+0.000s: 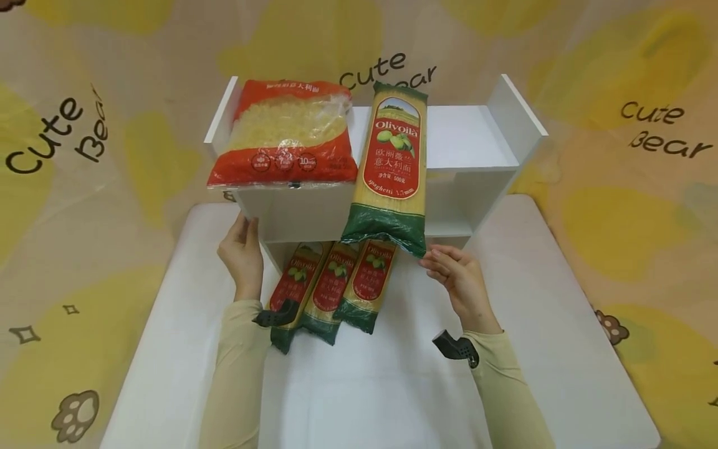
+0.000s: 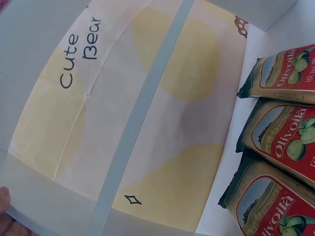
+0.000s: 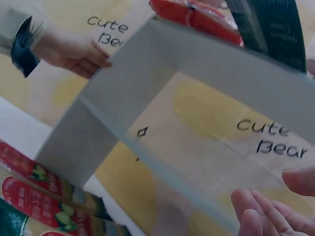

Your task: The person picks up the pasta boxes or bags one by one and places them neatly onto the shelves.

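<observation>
My left hand (image 1: pixel 242 254) grips the front edge of the left side panel of a white shelf unit (image 1: pixel 516 140), below the top board. In the right wrist view, the left hand's fingers (image 3: pixel 96 59) lie along that panel. A spaghetti pack (image 1: pixel 395 149) with a red label and green ends lies on the top board, its lower end jutting past the front edge. My right hand (image 1: pixel 457 280) is just below that pack's lower right corner; in the right wrist view its thumb and fingers (image 3: pixel 248 223) are spread apart with nothing between them.
A red bag of short pasta (image 1: pixel 288 137) lies on the top board's left side, overhanging the front. Three more spaghetti packs (image 1: pixel 328 284) lie side by side on the white table (image 1: pixel 364 386), under the unit's front. A printed cloth (image 1: pixel 606 206) hangs behind.
</observation>
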Demonstrator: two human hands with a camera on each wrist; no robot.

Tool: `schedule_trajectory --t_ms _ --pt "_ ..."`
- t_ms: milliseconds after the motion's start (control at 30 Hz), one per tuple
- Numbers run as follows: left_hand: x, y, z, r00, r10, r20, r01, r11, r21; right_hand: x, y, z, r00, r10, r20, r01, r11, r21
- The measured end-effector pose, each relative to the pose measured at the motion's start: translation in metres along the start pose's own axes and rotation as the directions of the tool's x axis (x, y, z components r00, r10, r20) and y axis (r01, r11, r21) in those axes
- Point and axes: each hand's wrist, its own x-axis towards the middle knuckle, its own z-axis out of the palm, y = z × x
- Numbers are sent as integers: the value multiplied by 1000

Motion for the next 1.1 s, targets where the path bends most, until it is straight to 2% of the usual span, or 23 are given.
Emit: schedule_trajectory --t_ms 200,467,700,1100 --pt "1 2 0 1000 -5 13 5 1000 22 5 18 -6 997 66 -34 -67 997 -28" --pt "0 1 0 1000 -7 28 7 1000 -14 11 38 -13 987 130 -95 -138 988 -75" --pt "-2 2 -1 999 -6 34 6 1000 -3 19 59 -20 980 167 -108 -180 976 -127" --pt "-1 1 0 1000 19 15 -20 1000 23 30 108 -26 962 246 -118 -271 914 -303"
